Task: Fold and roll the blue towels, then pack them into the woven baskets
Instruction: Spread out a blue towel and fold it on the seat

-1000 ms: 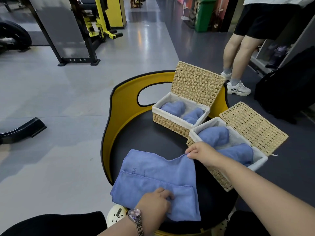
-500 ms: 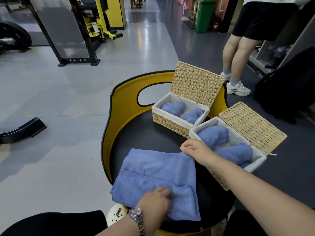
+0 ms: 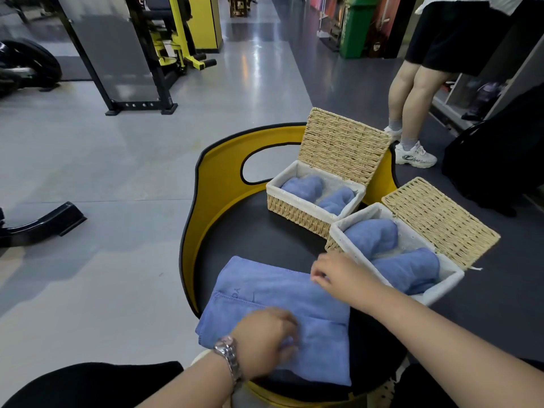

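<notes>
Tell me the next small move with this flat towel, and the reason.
Probably start rolling the flat towel from one end. It lies folded on the seat, the left hand and right hand rest on it, and both baskets hold only rolled towels.

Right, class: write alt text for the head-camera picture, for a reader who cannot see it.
Two hands work a folded blue towel on a round black seat: the left hand presses its near edge, the right hand is at its far corner. Beyond stand two open woven baskets, each holding two rolled blue towels.
</notes>
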